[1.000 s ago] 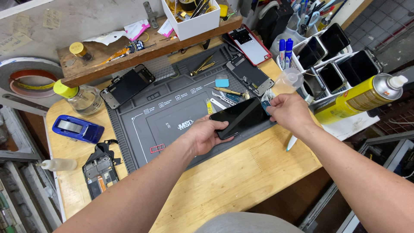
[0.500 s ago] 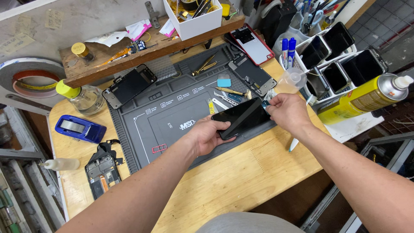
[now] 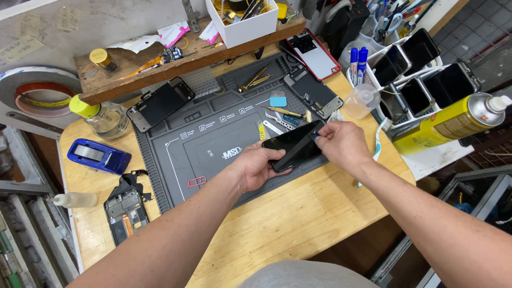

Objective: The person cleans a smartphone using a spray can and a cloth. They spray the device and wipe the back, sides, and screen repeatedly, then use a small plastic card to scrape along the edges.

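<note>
At frame centre, over grey mat [image 3: 202, 144]: left hand [image 3: 256, 168] grips black phone [image 3: 293, 145]; right hand [image 3: 344, 145] fingers pinch its upper edge, possibly small tool. Phone closed, screen not lifted.

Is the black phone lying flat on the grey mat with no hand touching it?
No, both the left hand and the right hand grip the black phone above the grey mat.

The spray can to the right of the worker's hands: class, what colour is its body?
Yellow, with a white cap; the spray can shows best in the head view.
</note>
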